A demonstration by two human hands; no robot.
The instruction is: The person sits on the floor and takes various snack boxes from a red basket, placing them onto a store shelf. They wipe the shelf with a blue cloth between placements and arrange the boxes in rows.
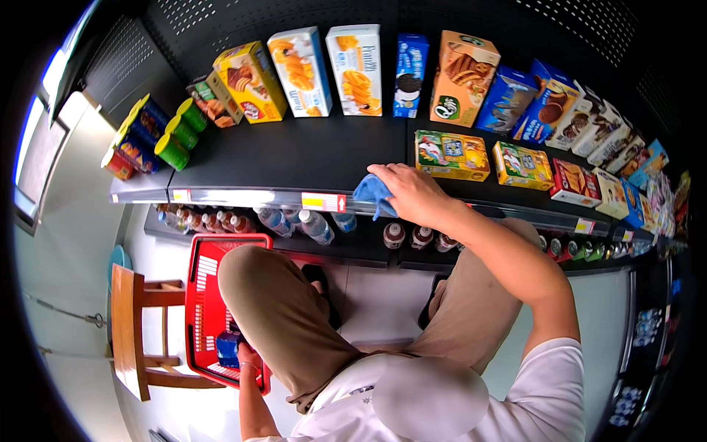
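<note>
My right hand (413, 190) grips a crumpled blue cloth (373, 194) at the front edge of the black shelf (298, 157). Just right of that hand, a yellow and green snack box (452, 154) lies on the shelf. Down at my left side, a red plastic shopping basket (201, 298) stands beside my knee. Inside it my left hand (248, 353) is closed on the end of a dark blue box (227, 349); its fingertips are mostly hidden.
Biscuit boxes (353, 69) stand along the shelf's back, with green cans (179, 135) at the left. Bottles (316, 226) fill part of the lower shelf. A wooden stool (130, 331) stands left of the basket. Price labels (323, 202) line the shelf edge.
</note>
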